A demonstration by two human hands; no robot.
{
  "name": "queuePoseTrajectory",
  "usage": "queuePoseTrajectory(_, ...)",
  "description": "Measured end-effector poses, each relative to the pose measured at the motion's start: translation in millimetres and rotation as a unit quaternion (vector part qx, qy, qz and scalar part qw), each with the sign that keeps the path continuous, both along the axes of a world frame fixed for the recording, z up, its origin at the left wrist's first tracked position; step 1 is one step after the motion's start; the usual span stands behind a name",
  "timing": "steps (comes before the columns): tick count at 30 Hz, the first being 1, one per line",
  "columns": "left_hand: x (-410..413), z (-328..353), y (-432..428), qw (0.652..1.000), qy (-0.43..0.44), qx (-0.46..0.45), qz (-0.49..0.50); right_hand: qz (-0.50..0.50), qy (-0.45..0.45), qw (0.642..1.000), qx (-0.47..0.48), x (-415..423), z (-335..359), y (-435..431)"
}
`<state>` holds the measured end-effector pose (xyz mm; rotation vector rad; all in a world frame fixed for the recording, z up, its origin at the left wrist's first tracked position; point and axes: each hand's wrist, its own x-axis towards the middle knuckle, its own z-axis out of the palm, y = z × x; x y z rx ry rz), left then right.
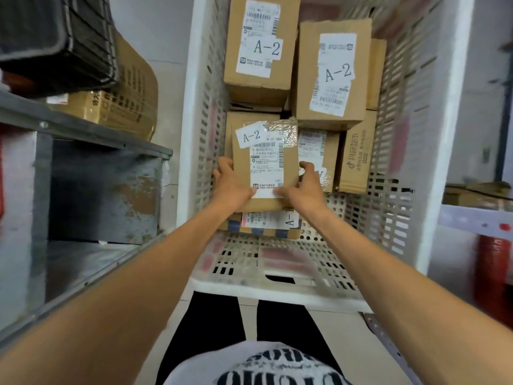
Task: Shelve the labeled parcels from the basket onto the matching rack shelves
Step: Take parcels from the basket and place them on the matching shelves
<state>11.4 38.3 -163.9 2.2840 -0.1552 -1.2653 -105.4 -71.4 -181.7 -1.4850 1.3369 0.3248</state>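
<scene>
my left hand [233, 184] and right hand [304, 187] are both grasping the small parcel [266, 162] marked a-2, one on each side edge, thumbs on its label. it sits between my palms inside the basket [277, 291], over a striped parcel [266, 221]. i hold only the edges, so i judge it could slip and drop back, or the crinkled tape past my fingertips could snag. a side box [356, 159] just right of my right hand crowds that side. beyond my hands lie a far box [261, 51] and a second box [333, 76], both a-2. the rack shelf [83, 126] is off to my left; the basket wall between could catch a corner.
</scene>
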Motion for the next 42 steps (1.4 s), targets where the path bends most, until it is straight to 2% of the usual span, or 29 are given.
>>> queuePoseTrajectory(3,7,-14,-5,0.997,0.055,-0.037,0.047,0.028,-0.025,0.999,0.006,1,-6,-12)
queuePoseTrajectory(7,13,-30,-4,0.985,0.126,-0.084,0.088,-0.023,-0.095,0.988,0.12,7,-12,-20)
queuePoseTrajectory(9,13,-36,-1,0.978,0.146,-0.111,0.103,-0.032,-0.117,0.983,0.135,9,-14,-20)
queuePoseTrajectory(13,9,-31,1,0.973,0.147,-0.138,0.116,-0.039,-0.142,0.982,0.122,7,-11,-19)
queuePoseTrajectory(21,9,8,12,0.981,0.109,-0.152,0.048,-0.058,-0.159,0.98,0.105,-6,22,-1)
queuePoseTrajectory(26,13,65,4,0.975,0.071,-0.208,-0.039,-0.027,-0.183,0.98,0.067,-5,74,0)
queuePoseTrajectory(31,26,131,4,0.956,0.086,-0.254,-0.122,-0.069,-0.211,0.975,-0.028,-13,148,12)
queuePoseTrajectory(36,25,205,7,0.926,0.095,-0.3,-0.21,-0.128,-0.239,0.955,-0.123,-37,219,38)
queuePoseTrajectory(42,-6,271,15,0.89,0.084,-0.359,-0.268,-0.161,-0.279,0.921,-0.217,-77,288,67)
